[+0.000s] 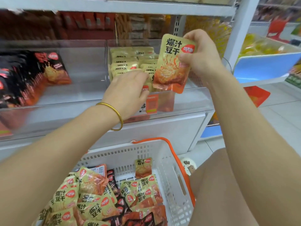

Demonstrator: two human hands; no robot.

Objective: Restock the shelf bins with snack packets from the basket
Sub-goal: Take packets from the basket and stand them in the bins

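Note:
My right hand point(197, 53) pinches a beige and orange snack packet point(172, 66) by its upper right side and holds it upright above the right clear shelf bin point(192, 101). My left hand point(128, 92), with a gold bangle on the wrist, reaches into that bin, its fingers on the rows of matching beige packets point(130, 62) stacked there. Below, a white basket point(171, 173) with orange handles holds several loose beige and black packets point(91, 199).
The left clear bin point(78, 95) holds black and red packets point(29, 74) along its left side. Shelves above carry brown and yellow goods. A blue-fronted shelf point(267, 66) stands to the right. My bare knee point(228, 185) is beside the basket.

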